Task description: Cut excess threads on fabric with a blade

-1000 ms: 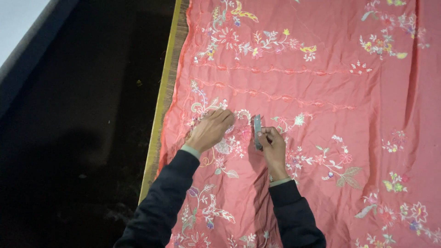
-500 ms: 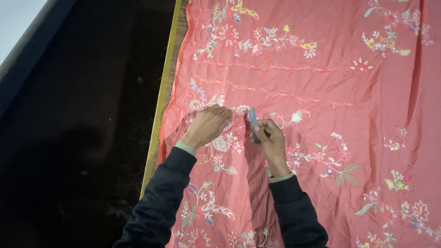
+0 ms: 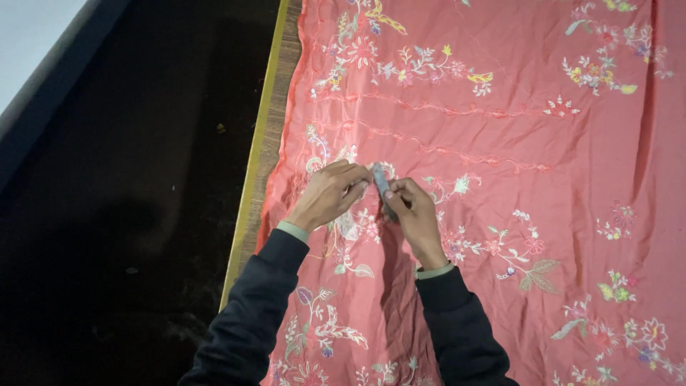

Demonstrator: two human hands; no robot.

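A coral-pink cloth [image 3: 500, 171] embroidered with pale flowers and leaves lies spread over a table. My right hand [image 3: 414, 218] grips a small grey thread cutter [image 3: 382, 187], its tip pointing up and left at the embroidery. My left hand [image 3: 330, 193] rests on the cloth right beside it, fingers curled and pinching the fabric next to the cutter's tip. Both hands meet over a flower motif near the cloth's left side. Dark sleeves cover both forearms.
The table's wooden edge with a yellow strip [image 3: 257, 164] runs along the cloth's left side. Beyond it is a dark floor [image 3: 128, 214], and a pale surface [image 3: 28, 36] shows at the top left corner.
My left hand has drawn closer to the right one and now pinches the cloth by the cutter's tip. The right hand has tilted the cutter towards the left.
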